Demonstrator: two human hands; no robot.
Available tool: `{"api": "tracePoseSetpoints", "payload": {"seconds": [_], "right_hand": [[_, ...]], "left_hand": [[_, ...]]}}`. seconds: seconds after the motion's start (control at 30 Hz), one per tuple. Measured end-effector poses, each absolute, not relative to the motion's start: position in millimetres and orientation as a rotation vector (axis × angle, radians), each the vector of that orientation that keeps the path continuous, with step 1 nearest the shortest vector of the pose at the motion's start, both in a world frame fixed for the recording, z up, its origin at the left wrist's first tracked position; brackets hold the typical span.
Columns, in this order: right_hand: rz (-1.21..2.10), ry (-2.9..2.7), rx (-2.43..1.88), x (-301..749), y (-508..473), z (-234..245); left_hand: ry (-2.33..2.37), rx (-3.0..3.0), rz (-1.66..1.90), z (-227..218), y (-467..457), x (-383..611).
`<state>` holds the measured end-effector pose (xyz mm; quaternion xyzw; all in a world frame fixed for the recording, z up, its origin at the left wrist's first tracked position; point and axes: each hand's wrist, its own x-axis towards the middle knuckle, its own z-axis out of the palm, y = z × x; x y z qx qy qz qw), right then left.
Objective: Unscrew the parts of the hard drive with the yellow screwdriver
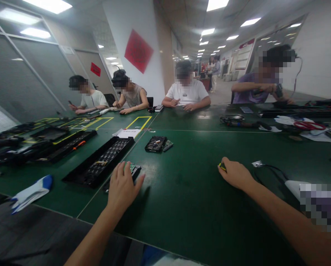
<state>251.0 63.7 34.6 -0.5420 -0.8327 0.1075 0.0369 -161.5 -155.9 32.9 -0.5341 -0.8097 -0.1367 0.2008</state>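
Note:
My left hand (123,186) hovers or rests over a dark flat part with a green circuit board (134,168); its fingers are spread and hide much of that part. Whether they touch it, I cannot tell. Farther right, my right hand (234,173) is closed round a small yellow-and-black object (222,167), mostly hidden in the fingers. Just left of my left hand lies a long black tray-like housing (79,177) with rows of cells or slots inside. Beyond it sit a square black fan-like unit (155,144) and a small circuit board (168,145).
A white-and-blue glove (34,192) lies at the table's left edge. An orange-handled screwdriver (79,145) rests by more black housings. Cables (270,168) lie right of my right hand, near a person's sleeve. Several people sit across the green table (187,207).

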Motion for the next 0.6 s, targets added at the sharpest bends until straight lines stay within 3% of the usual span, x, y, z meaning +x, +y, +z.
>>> {"api": "tracePoseSetpoints", "payload": {"seconds": [0.2,0.4,0.6], "right_hand": [[0.143,-2.484,-1.657,249,42,28],[0.077,-2.452,-1.672,250,38,23],[0.090,-2.453,-1.684,249,37,26]], "left_hand": [[-2.417,-1.845,-0.459,49,-66,-147],[-2.652,-1.489,-0.608,44,29,-164],[-2.653,-1.509,-0.598,21,54,-176]]}}
